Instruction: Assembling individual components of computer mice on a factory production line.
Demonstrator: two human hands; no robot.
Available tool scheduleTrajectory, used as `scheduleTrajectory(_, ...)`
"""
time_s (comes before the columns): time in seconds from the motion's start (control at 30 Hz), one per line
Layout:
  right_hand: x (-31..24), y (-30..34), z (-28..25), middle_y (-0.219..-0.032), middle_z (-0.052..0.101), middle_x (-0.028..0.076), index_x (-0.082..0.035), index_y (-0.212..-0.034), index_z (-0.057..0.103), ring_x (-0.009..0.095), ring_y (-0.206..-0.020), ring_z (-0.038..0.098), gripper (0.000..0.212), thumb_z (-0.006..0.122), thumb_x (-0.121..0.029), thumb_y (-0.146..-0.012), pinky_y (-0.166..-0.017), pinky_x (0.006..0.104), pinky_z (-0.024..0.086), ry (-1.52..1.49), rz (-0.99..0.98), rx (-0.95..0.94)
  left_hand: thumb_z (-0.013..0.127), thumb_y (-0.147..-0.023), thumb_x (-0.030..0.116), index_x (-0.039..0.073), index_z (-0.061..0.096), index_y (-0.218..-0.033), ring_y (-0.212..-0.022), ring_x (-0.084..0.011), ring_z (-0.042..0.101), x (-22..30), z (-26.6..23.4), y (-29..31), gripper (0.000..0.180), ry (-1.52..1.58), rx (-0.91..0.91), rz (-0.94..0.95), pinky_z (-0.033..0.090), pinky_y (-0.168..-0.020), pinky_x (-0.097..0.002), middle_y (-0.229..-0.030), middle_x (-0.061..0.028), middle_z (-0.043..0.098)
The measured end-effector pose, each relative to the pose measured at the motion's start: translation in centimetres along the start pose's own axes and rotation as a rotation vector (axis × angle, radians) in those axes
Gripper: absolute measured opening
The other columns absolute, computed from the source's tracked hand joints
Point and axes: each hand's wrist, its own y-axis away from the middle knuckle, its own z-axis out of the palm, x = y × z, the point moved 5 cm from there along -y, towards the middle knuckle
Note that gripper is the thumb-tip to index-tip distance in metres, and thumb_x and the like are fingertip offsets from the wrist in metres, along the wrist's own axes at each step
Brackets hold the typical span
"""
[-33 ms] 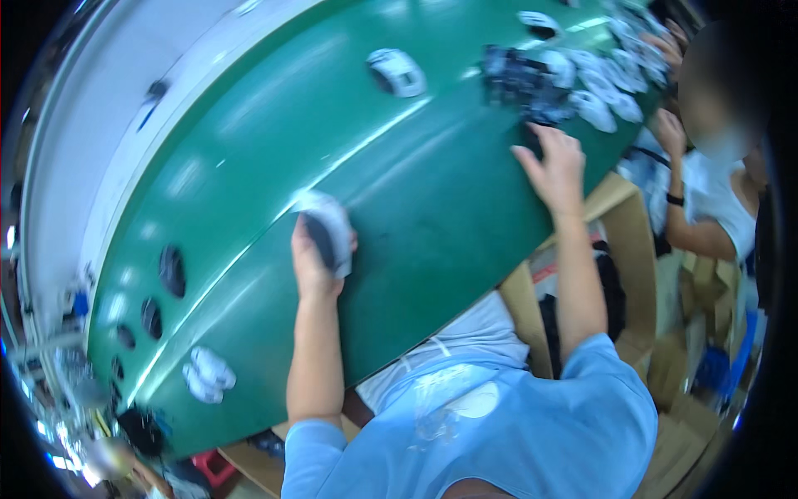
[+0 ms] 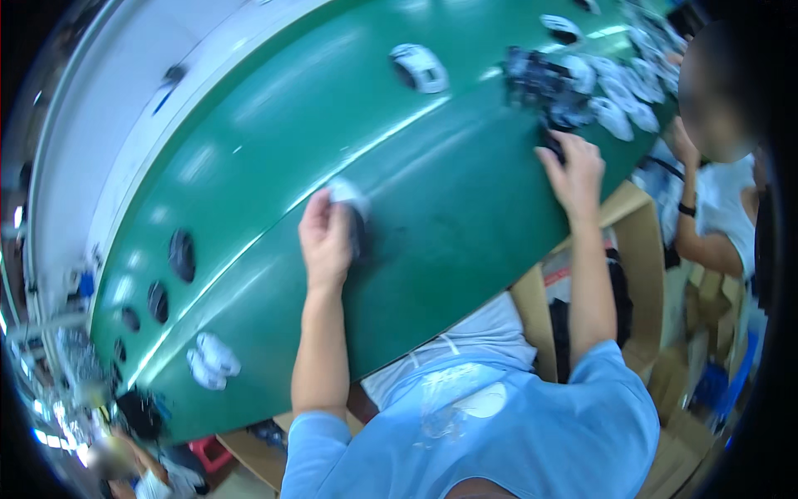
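My left hand (image 2: 325, 239) is closed round a white and black shoe (image 2: 352, 209), lifted over the middle of the green table (image 2: 440, 216). Motion blurs the shoe, and my fingers hide part of it. Farther right, my right hand (image 2: 577, 176) has its thumb and fingers round a small black thing (image 2: 554, 143) whose kind is unclear. It is at the near edge of a jumbled black pile (image 2: 532, 76). Several white shoes (image 2: 615, 118) lie just beyond, to the right of that pile.
One white and black shoe (image 2: 422, 68) lies alone toward the far side. Dark shoes (image 2: 182, 255) form a row at the left, near a white pair (image 2: 213, 361). An open cardboard box (image 2: 640, 249) stands by the table's near edge. Another person (image 2: 715, 216) works at the right.
My left hand has turned, so its back and knuckles now show and the shoe has swung round in it. My right hand stays beside the black pile. The whole view has shifted slightly.
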Motion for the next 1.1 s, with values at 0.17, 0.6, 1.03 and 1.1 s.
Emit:
scheduleTrajectory(0.17, -2.8, 0.7, -0.8, -0.104, 0.070, 0.014, -0.001, -0.110, 0.069, 0.034, -0.098, 0.064, 0.026, 0.065, -0.022, -0.096, -0.090, 0.0424, 0.048, 0.013, -0.144, 0.074, 0.074, -0.090, 0.028, -0.005, 0.063, -0.120, -0.097, -0.0277, 0.066, 5.8, -1.0, 0.0, 0.046, -1.098, -0.091, 0.363, 0.052, -0.084, -0.0365, -0.107, -0.0159, 0.069)
scheduleTrajectory(0.6, -25.6, 4.4, 1.6, -0.119, 0.059, 0.008, -0.005, -0.140, 0.053, 0.016, -0.095, 0.054, 0.053, 0.072, -0.023, -0.094, -0.083, 0.0273, 0.045, -1.669, -0.002, -0.323, 0.061, -0.090, 0.065, -0.004, 0.033, -0.152, -0.110, -0.0246, 0.055, 4.2, -0.3, 3.6, 0.096, 0.339, -0.158, 0.211, 0.046, -0.097, -0.0386, -0.126, -0.0150, 0.054)
scheduleTrajectory(1.03, -29.7, 6.2, 2.2, -0.136, 0.062, 0.018, -0.006, -0.130, 0.067, 0.037, -0.116, 0.060, 0.038, 0.067, -0.014, -0.092, -0.101, 0.0443, 0.047, -1.242, -0.381, -0.266, 0.030, -0.092, 0.081, -0.006, 0.030, -0.154, -0.108, -0.0257, 0.061, 4.7, -1.4, 5.7, 0.107, -0.211, 0.050, 0.586, 0.050, -0.094, -0.0400, -0.133, -0.0245, 0.052)
scheduleTrajectory(1.1, -29.8, 6.5, 2.1, -0.137, 0.062, 0.018, -0.006, -0.130, 0.067, 0.038, -0.118, 0.060, 0.039, 0.066, -0.012, -0.092, -0.101, 0.0447, 0.047, -1.201, -0.407, -0.269, 0.032, -0.093, 0.080, -0.007, 0.030, -0.153, -0.106, -0.0259, 0.062, 4.6, -1.6, 5.9, 0.105, -0.233, 0.093, 0.609, 0.051, -0.093, -0.0403, -0.131, -0.0257, 0.054)
